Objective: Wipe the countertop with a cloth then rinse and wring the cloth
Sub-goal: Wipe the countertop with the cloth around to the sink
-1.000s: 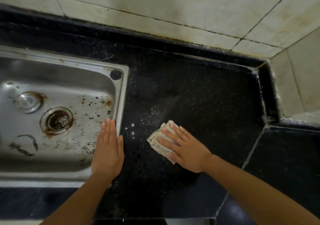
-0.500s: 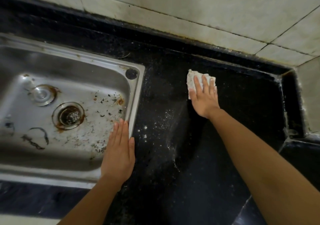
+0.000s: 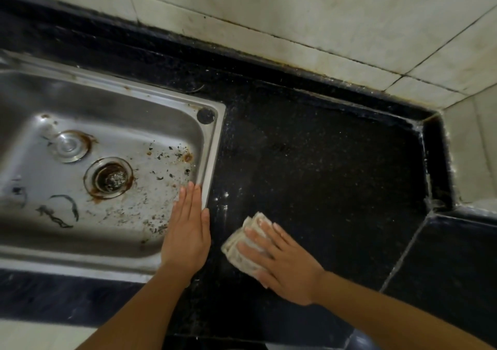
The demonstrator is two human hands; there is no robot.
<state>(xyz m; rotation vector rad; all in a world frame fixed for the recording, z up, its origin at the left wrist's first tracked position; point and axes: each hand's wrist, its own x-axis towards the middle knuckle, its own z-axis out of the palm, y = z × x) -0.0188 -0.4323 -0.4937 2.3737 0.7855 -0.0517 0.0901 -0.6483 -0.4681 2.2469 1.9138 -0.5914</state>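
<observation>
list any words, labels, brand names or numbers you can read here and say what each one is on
None: no readable text shows anywhere in this view.
The sink bears only rust stains, specks and dark curled marks, no letters or stamp.
The cloth under the right hand has no tag or print.
The countertop and wall tiles carry no label or sign.

Bare countertop [image 3: 322, 166] spreads behind and right of the cloth [image 3: 251, 221], bounded by the tiled wall [image 3: 295, 13], a raised ledge [image 3: 435, 161] at right, and the left hand [image 3: 188, 236] lying flat at the sink [image 3: 213, 156] rim.
</observation>
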